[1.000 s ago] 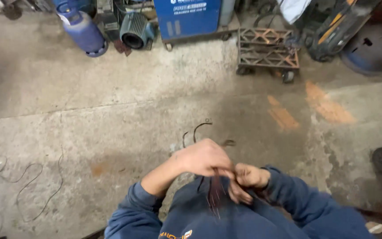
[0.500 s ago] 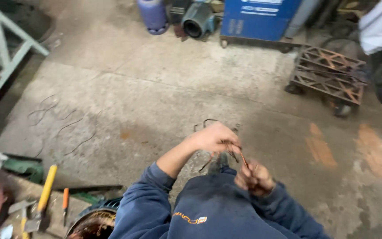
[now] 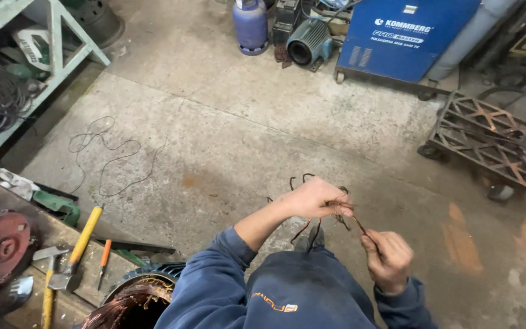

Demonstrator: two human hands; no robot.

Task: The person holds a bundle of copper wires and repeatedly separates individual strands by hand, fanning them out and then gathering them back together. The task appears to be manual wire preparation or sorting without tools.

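Here both hands grip a bundle of copper wire [image 3: 347,218] above the concrete floor [image 3: 245,134]: the left hand [image 3: 316,200] is closed on its upper end, the right hand [image 3: 388,259] fisted round the lower (loose strands dangle between); a hammer [image 3: 74,256] lies on the bench [image 3: 31,304] edge

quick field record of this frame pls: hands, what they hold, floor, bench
left hand: shut on copper wire strands
right hand: shut on the same strands, lower end
floor: concrete floor; loose thin wire; metal trolley; blue machine; gas cylinder
bench: yellow-handled hammer, orange screwdriver
below bench: copper-wound stator
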